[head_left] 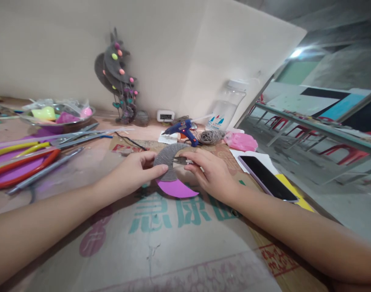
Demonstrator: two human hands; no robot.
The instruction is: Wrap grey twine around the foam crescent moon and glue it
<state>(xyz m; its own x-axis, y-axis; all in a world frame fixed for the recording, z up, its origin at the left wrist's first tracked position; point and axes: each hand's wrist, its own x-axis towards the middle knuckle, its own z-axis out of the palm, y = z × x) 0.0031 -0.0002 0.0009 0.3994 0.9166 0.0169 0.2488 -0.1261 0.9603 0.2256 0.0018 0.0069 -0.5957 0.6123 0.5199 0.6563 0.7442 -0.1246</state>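
Observation:
My left hand [136, 172] pinches the lower edge of a crescent-shaped piece [168, 158], wrapped in grey string at the top and bare purple at the bottom. It lies on a flattened cardboard sheet [173, 239]. My right hand [210, 172] is closed on a small pair of metal snips [182, 161], whose tip points left at the crescent's inner curve.
A blue glue gun [183, 130], a ball of twine [210, 137], a pink bag [240, 142] and a plastic jar [228, 106] stand behind. A phone [266, 177] lies at the right. Coloured sticks [24, 162] and a bowl [56, 115] lie left. Finished crescents [116, 75] lean on the wall.

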